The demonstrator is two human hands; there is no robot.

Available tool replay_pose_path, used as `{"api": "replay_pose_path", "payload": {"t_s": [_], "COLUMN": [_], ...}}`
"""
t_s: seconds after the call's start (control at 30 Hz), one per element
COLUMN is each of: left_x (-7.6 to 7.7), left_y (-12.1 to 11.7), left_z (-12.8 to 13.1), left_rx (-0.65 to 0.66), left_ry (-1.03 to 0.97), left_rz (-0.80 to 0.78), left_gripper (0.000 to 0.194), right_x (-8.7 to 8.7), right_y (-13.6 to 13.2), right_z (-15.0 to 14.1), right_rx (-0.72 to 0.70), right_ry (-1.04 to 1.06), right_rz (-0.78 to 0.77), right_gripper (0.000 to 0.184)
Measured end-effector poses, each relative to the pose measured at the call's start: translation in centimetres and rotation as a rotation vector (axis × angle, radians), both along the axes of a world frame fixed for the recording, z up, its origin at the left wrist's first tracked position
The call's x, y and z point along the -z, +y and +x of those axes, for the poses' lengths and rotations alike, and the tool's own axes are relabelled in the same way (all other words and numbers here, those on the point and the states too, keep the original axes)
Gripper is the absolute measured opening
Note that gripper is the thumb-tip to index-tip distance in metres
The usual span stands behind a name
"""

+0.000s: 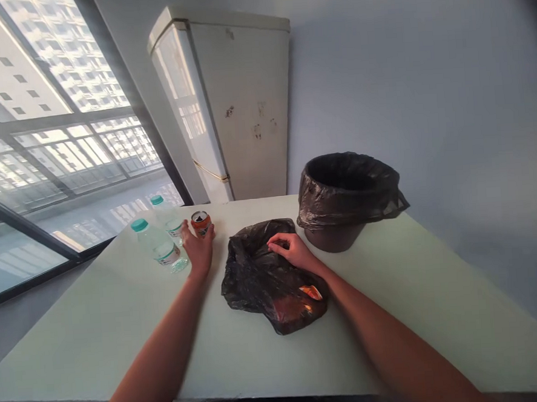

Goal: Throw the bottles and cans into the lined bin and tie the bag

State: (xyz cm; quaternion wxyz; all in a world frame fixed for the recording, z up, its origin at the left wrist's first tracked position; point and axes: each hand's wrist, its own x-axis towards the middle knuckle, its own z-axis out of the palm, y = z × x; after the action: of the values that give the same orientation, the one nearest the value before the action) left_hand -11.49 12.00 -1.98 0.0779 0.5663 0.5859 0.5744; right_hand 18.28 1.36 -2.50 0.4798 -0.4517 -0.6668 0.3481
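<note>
My left hand (199, 251) is curled around an orange drink can (201, 223) that stands upright near the table's back left, with its thumb on the right side and fingers on the left. Close beside that hand are two clear plastic bottles with teal caps, a nearer bottle (157, 244) and a farther bottle (168, 218). My right hand (294, 251) pinches the upper edge of a black plastic bag (259, 280), which lies crumpled on the table. Something orange and red shows through the bag's lower right part.
A dark bin (334, 239) lined with a black bag stands at the back right of the pale table (394, 314). Behind the table are a white refrigerator (247, 75) and a wall. Large windows (54, 117) lie to the left.
</note>
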Motion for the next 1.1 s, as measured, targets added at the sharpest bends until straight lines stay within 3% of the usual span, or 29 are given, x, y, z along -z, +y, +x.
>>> {"api": "replay_pose_path", "payload": {"t_s": [0.13, 0.23, 0.27, 0.33, 0.37, 0.43, 0.5, 0.57, 0.7, 0.83, 0.97, 1.1], "left_x": [-1.7, -3.9, -4.5, -5.5, -5.7, -5.6, -5.1, -4.7, -4.7, -5.7, -6.3, -6.3], "left_y": [-1.5, -4.1, -5.0, -6.9, -7.8, -9.0, -9.7, -10.0, -10.3, -10.3, -10.4, -10.7], "left_z": [0.8, 2.0, 2.5, 3.6, 4.2, 5.3, 6.1, 6.7, 6.8, 6.5, 6.3, 6.5], "left_rx": [-0.048, 0.042, 0.147, 0.533, 0.753, 1.092, 1.249, 1.316, 1.413, 1.560, 1.881, 1.971], "left_ry": [0.054, 0.141, 0.179, 0.269, 0.318, 0.396, 0.453, 0.492, 0.464, 0.301, 0.257, 0.284], "left_rz": [0.109, 0.285, 0.334, 0.327, 0.280, 0.164, 0.060, -0.038, -0.139, -0.233, -0.468, -0.513], "left_gripper": [0.095, 0.078, 0.063, 0.029, 0.021, 0.022, 0.029, 0.037, 0.048, 0.051, 0.047, 0.041], "right_x": [-0.7, -2.1, -2.9, -4.9, -6.0, -8.2, -9.9, -10.7, -10.4, -10.0, -10.2, -9.8], "right_y": [-0.5, -1.1, -1.4, -2.2, -2.7, -3.6, -4.3, -4.8, -5.0, -5.0, -4.9, -5.0], "right_z": [0.3, 0.3, 0.3, 0.6, 0.9, 1.8, 2.9, 3.8, 4.2, 3.4, 3.6, 3.9], "right_rx": [0.039, 0.062, 0.049, -0.037, -0.110, -0.294, -0.472, -0.612, -0.752, -0.762, -0.765, -0.755], "right_ry": [-0.021, -0.039, -0.037, -0.049, -0.084, -0.220, -0.400, -0.557, -0.752, -0.831, -0.820, -0.804], "right_rz": [0.045, 0.072, 0.068, 0.023, -0.013, -0.104, -0.207, -0.342, -0.645, -0.787, -0.742, -0.552], "right_gripper": [0.028, 0.027, 0.027, 0.027, 0.027, 0.026, 0.032, 0.044, 0.057, 0.072, 0.079, 0.065]}}
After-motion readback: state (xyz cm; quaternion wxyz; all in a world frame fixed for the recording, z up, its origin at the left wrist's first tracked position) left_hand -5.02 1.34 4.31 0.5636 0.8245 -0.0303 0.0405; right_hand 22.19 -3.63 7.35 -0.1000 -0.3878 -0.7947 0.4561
